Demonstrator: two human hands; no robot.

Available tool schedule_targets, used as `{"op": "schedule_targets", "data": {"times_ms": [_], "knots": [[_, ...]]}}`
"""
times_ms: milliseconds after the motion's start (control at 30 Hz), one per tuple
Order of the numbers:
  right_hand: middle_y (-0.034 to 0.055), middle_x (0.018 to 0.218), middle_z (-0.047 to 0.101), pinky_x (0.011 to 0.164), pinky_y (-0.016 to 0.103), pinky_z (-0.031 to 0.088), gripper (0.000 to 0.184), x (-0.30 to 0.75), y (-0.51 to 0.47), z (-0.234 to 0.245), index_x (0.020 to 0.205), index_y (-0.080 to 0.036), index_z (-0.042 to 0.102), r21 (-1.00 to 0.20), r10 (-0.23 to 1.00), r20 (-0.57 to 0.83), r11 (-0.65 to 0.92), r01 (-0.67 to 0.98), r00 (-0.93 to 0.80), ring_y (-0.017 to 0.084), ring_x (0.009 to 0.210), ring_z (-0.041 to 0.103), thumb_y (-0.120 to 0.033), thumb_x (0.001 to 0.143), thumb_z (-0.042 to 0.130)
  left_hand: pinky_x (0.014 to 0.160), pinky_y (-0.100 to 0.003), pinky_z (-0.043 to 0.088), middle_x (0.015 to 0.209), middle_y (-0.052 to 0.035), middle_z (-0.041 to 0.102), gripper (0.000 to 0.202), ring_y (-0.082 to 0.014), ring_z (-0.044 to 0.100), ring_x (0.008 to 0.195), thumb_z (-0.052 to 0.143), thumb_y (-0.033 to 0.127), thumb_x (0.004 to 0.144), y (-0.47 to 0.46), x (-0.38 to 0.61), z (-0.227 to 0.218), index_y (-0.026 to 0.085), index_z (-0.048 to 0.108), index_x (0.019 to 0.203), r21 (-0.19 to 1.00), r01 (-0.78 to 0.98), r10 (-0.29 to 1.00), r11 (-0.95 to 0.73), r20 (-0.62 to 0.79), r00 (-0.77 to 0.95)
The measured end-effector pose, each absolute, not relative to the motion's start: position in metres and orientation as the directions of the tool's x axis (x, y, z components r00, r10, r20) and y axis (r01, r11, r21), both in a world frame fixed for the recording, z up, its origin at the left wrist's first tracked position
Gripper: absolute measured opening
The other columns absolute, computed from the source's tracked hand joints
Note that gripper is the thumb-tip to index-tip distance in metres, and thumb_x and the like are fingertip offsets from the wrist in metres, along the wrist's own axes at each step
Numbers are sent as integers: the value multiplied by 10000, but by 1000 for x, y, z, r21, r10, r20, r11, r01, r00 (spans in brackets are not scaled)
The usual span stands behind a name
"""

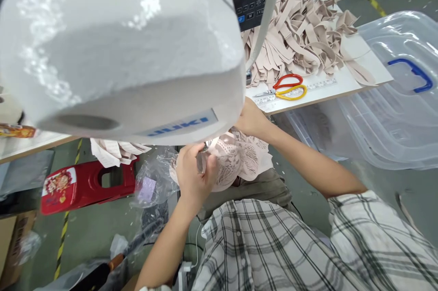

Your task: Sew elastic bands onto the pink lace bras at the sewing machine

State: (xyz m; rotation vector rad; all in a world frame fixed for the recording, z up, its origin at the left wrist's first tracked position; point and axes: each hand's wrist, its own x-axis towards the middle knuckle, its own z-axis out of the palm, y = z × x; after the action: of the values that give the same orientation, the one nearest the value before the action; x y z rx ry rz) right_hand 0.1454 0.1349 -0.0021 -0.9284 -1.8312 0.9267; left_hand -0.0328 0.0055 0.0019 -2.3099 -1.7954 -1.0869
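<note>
A pale pink lace bra with moulded-looking cups lies below the front of a white sewing machine, lit by the machine's lamp. My left hand grips its left side, thumb and forefinger curved around the edge near a light strap. On the far right side of the lace, my right hand reaches in under the machine head. Its fingers are hidden by the machine, so their hold does not show. The needle area is also out of sight.
Beige fabric strips are heaped on the white table at right, beside red-and-yellow-handled scissors. A clear plastic bin stands farther right. A red stool and a plastic bag are at left.
</note>
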Motion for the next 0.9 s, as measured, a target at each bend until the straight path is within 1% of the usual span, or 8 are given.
{"op": "schedule_targets", "data": {"times_ms": [67, 133, 267, 367, 533, 733, 900], "knots": [[49, 882, 618, 722, 322, 473, 59, 145, 133, -2, 762, -196, 574, -859, 869, 352, 448, 249, -347, 196, 830, 580, -235, 798, 548, 925, -382, 491, 1085, -126, 691, 260, -242, 648, 1045, 563, 299, 950, 3, -25, 2, 184, 582, 1183, 315, 855, 782, -412, 605, 154], [50, 877, 620, 719, 329, 476, 82, 145, 131, -2, 770, -193, 581, -859, 880, 331, 431, 278, -340, 191, 797, 571, -253, 812, 545, 976, -394, 441, 1135, -141, 679, 324, -257, 627, 1078, 582, 311, 945, 0, -15, 2, 184, 582, 1244, 250, 858, 752, -449, 624, 212], [52, 906, 622, 708, 332, 489, 116, 144, 127, 0, 790, -196, 591, -864, 899, 292, 395, 313, -327, 179, 754, 554, -302, 826, 559, 1008, -405, 375, 1231, -179, 662, 480, -295, 589, 1111, 591, 404, 945, -6, 5, 1, 134, 583, 1342, 171, 901, 799, -400, 547, 251], [56, 889, 602, 681, 334, 493, 115, 142, 126, -1, 751, -209, 559, -857, 894, 299, 406, 317, -335, 180, 727, 533, -300, 822, 556, 1006, -418, 371, 1268, -187, 645, 497, -308, 561, 1126, 584, 413, 951, -9, 10, 1, 134, 587, 1363, 136, 926, 825, -352, 512, 239], [57, 870, 575, 659, 338, 507, 72, 139, 130, -2, 763, -230, 525, -855, 883, 337, 432, 286, -326, 200, 757, 525, -273, 812, 556, 1016, -431, 391, 1302, -194, 604, 448, -310, 535, 1159, 572, 368, 961, -10, 7, 1, 164, 601, 1359, 150, 927, 842, -344, 486, 233], [52, 874, 564, 704, 396, 507, 18, 140, 132, 3, 782, -233, 541, -858, 897, 290, 399, 325, -335, 209, 736, 509, -247, 773, 546, 1025, -437, 385, 1279, -188, 598, 422, -304, 530, 1156, 573, 361, 960, -6, 7, 0, 173, 620, 1334, 146, 931, 843, -334, 488, 226], [40, 857, 538, 698, 378, 479, 22, 139, 136, -3, 788, -228, 525, -840, 902, 285, 398, 368, -324, 203, 726, 512, -218, 771, 534, 1034, -443, 375, 1250, -193, 597, 420, -319, 521, 1173, 580, 353, 954, -3, 6, 1, 161, 632, 1324, 160, 927, 849, -340, 477, 229]]}}
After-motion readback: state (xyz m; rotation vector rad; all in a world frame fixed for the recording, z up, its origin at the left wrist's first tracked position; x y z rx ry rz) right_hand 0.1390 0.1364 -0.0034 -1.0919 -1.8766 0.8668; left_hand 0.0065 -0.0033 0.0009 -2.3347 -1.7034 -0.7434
